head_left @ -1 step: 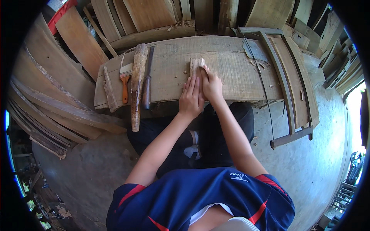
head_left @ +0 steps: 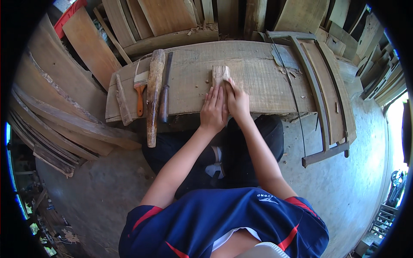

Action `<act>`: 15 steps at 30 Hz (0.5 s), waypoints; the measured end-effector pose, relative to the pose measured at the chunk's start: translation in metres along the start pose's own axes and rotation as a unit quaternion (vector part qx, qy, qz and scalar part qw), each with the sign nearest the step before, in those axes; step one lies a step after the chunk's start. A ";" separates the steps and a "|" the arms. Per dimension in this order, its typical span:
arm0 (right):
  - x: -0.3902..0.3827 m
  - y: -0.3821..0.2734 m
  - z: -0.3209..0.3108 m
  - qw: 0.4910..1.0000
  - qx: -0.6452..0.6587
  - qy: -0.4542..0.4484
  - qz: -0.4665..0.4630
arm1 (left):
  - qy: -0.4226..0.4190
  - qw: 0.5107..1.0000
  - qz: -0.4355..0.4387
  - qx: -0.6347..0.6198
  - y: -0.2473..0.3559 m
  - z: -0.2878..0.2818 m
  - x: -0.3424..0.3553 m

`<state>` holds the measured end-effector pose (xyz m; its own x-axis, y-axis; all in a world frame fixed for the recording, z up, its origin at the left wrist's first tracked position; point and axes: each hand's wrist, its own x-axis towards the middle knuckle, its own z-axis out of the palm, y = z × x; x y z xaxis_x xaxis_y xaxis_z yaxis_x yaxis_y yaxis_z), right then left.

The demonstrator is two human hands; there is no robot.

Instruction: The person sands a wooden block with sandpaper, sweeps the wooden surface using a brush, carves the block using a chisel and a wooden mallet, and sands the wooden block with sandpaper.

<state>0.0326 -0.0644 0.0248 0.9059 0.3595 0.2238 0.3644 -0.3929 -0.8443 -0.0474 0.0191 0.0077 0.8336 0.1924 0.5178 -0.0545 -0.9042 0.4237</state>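
A short pale wooden block point(head_left: 220, 74) lies on a broad plank bench, its far end showing past my hands. My left hand point(head_left: 213, 110) holds the near part of the block, fingers stretched forward over it. Beside it on the right, my right hand point(head_left: 238, 102) is closed, its fingertips against the block's top and right edge. What sits under those fingers, if anything, is too small to make out.
On the bench's left lie a wooden mallet point(head_left: 155, 92), a dark chisel-like tool point(head_left: 164, 94), a paintbrush point(head_left: 140, 88) and a wood strip point(head_left: 123, 99). A frame saw point(head_left: 312, 81) rests at the right. Boards point(head_left: 90, 45) lean behind and at the left.
My right hand has slid a little toward me along the block, baring more of its far end. My left hand has barely moved.
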 end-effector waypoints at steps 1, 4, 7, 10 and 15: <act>-0.019 -0.002 -0.007 1.000 0.014 -0.010 -0.006 | -0.005 1.000 -0.007 0.010 0.002 0.000 -0.001; -0.068 0.004 -0.015 0.998 0.041 0.004 -0.055 | 0.010 1.000 -0.008 0.011 0.002 0.004 -0.003; -0.064 -0.004 -0.020 0.997 0.072 -0.031 -0.017 | 0.018 1.000 -0.018 -0.007 -0.002 0.006 -0.005; -0.015 0.006 -0.013 0.998 0.060 -0.031 -0.019 | 0.023 0.999 -0.016 -0.028 -0.003 0.007 0.004; 0.056 -0.006 0.006 0.998 -0.053 -0.022 0.026 | 0.027 1.000 -0.002 -0.008 -0.001 0.007 0.008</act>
<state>0.0795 -0.0371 0.0400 0.9149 0.3716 0.1577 0.3402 -0.4991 -0.7970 -0.0373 0.0187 0.0061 0.8031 0.2163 0.5551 -0.0603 -0.8975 0.4370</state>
